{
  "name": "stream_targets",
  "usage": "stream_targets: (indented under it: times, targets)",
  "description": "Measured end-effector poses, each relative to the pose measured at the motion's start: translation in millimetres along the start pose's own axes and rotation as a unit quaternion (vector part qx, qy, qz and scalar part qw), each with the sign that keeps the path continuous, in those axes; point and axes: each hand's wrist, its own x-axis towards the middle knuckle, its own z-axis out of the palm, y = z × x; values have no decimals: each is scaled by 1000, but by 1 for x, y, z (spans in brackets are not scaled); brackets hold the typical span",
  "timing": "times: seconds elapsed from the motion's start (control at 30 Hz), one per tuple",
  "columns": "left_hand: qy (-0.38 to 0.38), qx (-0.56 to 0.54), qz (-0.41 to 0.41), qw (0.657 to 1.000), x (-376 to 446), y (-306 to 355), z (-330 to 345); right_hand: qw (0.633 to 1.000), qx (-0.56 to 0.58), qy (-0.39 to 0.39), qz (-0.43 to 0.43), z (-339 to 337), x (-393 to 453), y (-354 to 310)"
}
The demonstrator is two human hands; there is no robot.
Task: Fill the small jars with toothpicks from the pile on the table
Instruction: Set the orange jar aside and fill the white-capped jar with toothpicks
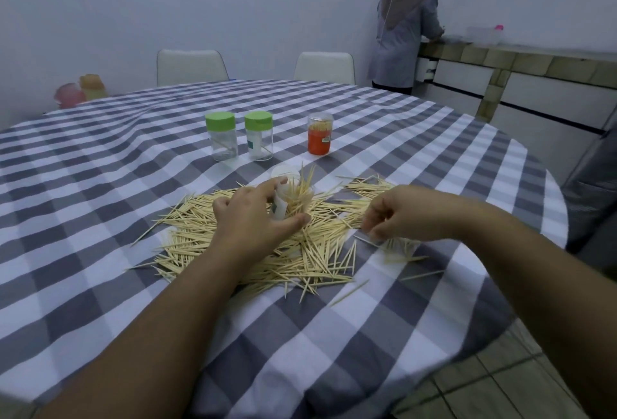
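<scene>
Toothpicks: the pile (pixel 253 245) is your landmark, spread over the checked tablecloth (pixel 100 191) right in front of you, with strays trailing off its near and right edges.
Open jar: a small clear jar (pixel 293 196) stands upright at the far side of the pile, with a bunch of toothpicks sticking out of its mouth at loose angles.
Left hand: your left hand (pixel 253 218) sits on top of the pile, fingers and thumb curled round the open jar's left side, so you're holding it steady.
Right hand: your right hand (pixel 410 214) is at the right edge of the pile, just beside the jar but not touching it, fingertips bunched and pinching at a few toothpicks. How many, can't tell, it's kinda blurry there.
Lid: a whitish cap (pixel 285 171) lies just beyond the open jar, away from the pile.
Green-lid jars: two clear jars (pixel 221 136) (pixel 258 135) stand side by side well beyond the pile, each capped and nearly empty with a stick or so inside.
Orange jar: a full one (pixel 319 134) stands to the right of those two, also past the pile.
Background: two white chairs (pixel 192 66) at the table's far side, and a person (pixel 405 17) standing at a counter (pixel 521 61) with their back to you.
</scene>
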Motion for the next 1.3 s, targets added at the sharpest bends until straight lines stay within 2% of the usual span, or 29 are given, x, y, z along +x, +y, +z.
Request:
stream_targets:
  times: [0.17, 0.3, 0.5, 0.7, 0.8, 0.9, 0.97, 1.3]
  targets:
    - [5, 0, -6, 1000, 0, 0, 0, 981, -171, -82, 51, -1, -18, 5]
    - [11, 0, -9, 1000, -2, 1, 1, 966, -230, -98, 69, 3, -23, 7]
    - [11, -1, -11, 1000, -1, 0, 2, 970, -234, -36, 63, 9, -11, 18]
    - [10, 1, -6, 1000, 1, -1, 2, 960, -256, 113, -21, 16, 10, 27]
    - [7, 2, -6, 1000, 2, -3, 3, 955, -243, 162, -55, 22, 20, 28]
    - [7, 2, -3, 1000, 2, -3, 4, 968, -196, 150, -44, 25, 29, 25]
    - [7, 2, -3, 1000, 2, -5, 5, 966, -211, 146, -42, 27, 36, 23]
    - [4, 4, 5, 1000, 2, -4, 4, 916, -341, 189, -93, 37, 57, 15]
